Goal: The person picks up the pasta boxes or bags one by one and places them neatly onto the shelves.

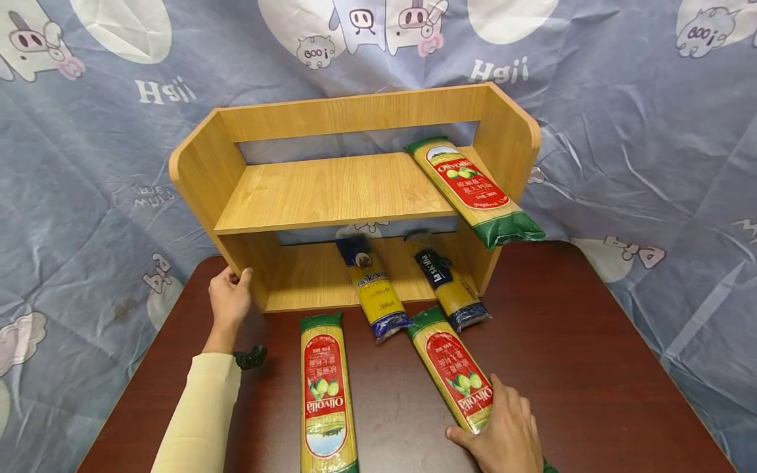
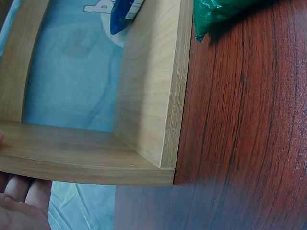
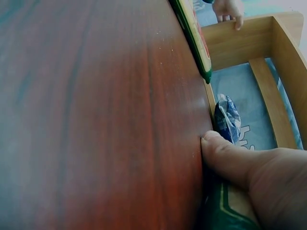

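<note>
Nearest: right hand (image 1: 503, 433) lies on the near end of a red-label Olivoila pack (image 1: 452, 371) on the table (image 1: 591, 368). Fingers rest over the top of the pack, thumb set against its left edge, tip down on the wood; in the right wrist view the thumb (image 3: 225, 155) presses at the pack's side. Loose hold, more a cover than a pinch; whether the fingers wrap under the far edge can't be told. Pack lies flat, angled, its far green end nr the shelf's front edge.

Left of it, apart, a 2nd Olivoila pack (image 1: 325, 394) lies flat, roughly straight, near end running out of frame.

Small black clip (image 1: 251, 357) sits on the table just beside the cream sleeve (image 1: 201, 414).

Further out: left hand (image 1: 229, 299) holds the shelf (image 1: 355, 190) at the bottom of its left side panel, fingers curled round the front edge. Left wrist view shows fingers (image 2: 19, 191) under that panel's edge.

Lower level of the shelf: Ankara pack (image 1: 372, 292) and La Sicilia pack (image 1: 452, 286), side by side, both w/ dark ends sticking out over the front onto the table. La Sicilia's end is just beside the held pack's green end.

Upper level, right side: 3rd Olivoila pack (image 1: 473, 190), slanted, green end overhanging the front.

Behind all: blue cartoon-print cloth (image 1: 650, 131).
</note>
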Demonstrator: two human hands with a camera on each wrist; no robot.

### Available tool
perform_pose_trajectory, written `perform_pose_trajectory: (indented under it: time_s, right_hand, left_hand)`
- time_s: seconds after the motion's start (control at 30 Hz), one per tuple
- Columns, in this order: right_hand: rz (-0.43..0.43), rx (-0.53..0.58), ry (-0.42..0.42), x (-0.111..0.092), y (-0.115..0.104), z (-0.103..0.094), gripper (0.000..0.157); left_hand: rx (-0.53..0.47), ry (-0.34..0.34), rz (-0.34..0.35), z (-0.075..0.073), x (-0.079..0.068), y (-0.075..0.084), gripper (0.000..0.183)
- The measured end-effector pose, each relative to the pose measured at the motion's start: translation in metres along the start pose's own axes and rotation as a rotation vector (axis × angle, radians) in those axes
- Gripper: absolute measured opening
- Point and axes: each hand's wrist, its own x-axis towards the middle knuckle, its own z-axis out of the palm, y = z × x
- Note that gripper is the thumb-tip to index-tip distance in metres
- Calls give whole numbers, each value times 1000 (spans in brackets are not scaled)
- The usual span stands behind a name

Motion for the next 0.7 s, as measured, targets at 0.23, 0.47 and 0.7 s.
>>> perform_pose_trajectory:
  time_s: [0.23,0.47,0.7]
  right_hand:
    - [-9,33,56,-4,-3,-2,129]
    - [15,41,47,-5,-4,-4,112]
    - [89,21,-10,-4,-9,-7,106]
  left_hand:
    - [-9,3,-6,2,1,-1,22]
    - [-23,4,-5,3,1,-4,22]
    - [-15,4,-6,3,2,-4,22]
